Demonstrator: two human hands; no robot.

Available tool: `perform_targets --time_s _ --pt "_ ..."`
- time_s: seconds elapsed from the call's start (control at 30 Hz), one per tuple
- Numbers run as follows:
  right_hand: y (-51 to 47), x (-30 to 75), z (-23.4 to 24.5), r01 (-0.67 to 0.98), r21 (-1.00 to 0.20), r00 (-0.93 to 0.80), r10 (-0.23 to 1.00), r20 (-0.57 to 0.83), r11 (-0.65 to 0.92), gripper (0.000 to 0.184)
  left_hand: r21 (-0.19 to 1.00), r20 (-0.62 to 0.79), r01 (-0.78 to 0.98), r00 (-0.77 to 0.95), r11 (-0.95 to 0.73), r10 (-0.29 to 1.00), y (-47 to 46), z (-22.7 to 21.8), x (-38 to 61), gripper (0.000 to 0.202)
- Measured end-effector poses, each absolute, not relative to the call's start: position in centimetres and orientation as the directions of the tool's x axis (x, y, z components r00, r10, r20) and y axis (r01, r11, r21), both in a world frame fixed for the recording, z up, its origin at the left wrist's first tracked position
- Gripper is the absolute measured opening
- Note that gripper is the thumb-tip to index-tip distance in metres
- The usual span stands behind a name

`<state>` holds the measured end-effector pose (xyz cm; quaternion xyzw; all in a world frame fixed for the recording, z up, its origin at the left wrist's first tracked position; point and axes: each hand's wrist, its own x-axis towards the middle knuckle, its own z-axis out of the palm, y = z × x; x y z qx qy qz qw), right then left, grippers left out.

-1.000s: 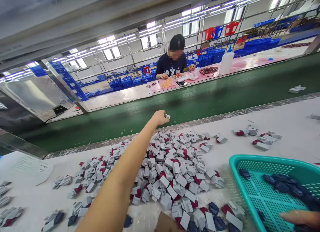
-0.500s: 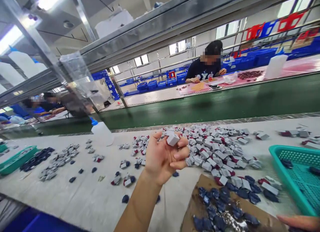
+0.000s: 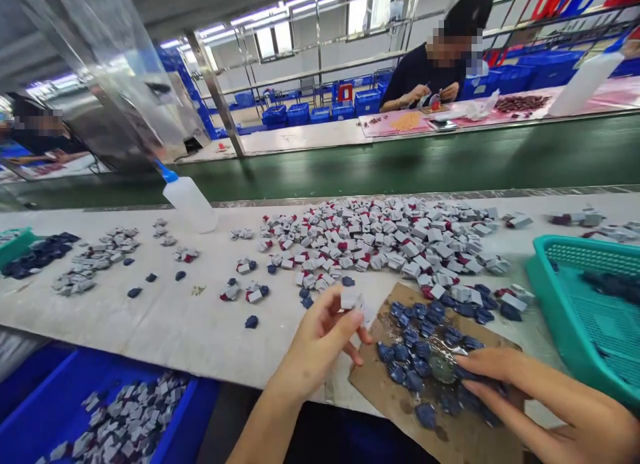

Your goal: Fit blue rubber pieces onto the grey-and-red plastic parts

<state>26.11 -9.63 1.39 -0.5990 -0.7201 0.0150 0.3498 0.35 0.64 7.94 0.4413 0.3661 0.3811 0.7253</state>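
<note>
cardboard sheet (image 3: 387, 397), half under hands (image 3: 320, 337) (image 3: 530, 391)

"Where is this?"

"A factory assembly floor. A long white counter (image 3: 150, 304) is heaped with small grey-and-red moulded parts (image 3: 370, 234)."

"What else marks it as a factory?"

"A green conveyor belt (image 3: 400, 161) runs alongside. Beyond it, a co-worker (image 3: 420, 74) sits at a second counter (image 3: 310, 139) under steel-tube racks (image 3: 320, 57)."

"And the rest of the hall?"

"Rows of blue plastic crates (image 3: 297, 114) stretch toward the windows (image 3: 265, 43) under strip lights (image 3: 250, 17). A teal mesh basket (image 3: 550, 284) and a blue bin (image 3: 50, 397) of parts sit close by."
</note>
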Motion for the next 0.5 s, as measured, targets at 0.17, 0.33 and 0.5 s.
perform_targets --time_s 0.17,0.33,0.5 --pt "-8.6 24.3 2.9 0.852 -0.297 -0.231 0.819 0.525 0.430 0.012 0.967 -0.251 0.016 0.272 0.256 0.929 -2.1 3.2 -0.9 0.028" --pt "-8.1 23.9 2.9 0.859 -0.261 -0.272 0.825 0.496 0.440 0.020 0.973 -0.218 0.115 0.202 0.198 0.955 -2.6 2.7 -1.1 0.021" --pt "-8.1 24.6 2.3 0.849 -0.274 -0.287 0.829 0.480 0.452 0.018 0.981 -0.190 0.025 0.275 0.190 0.943 -2.8 3.2 -1.0 0.015"
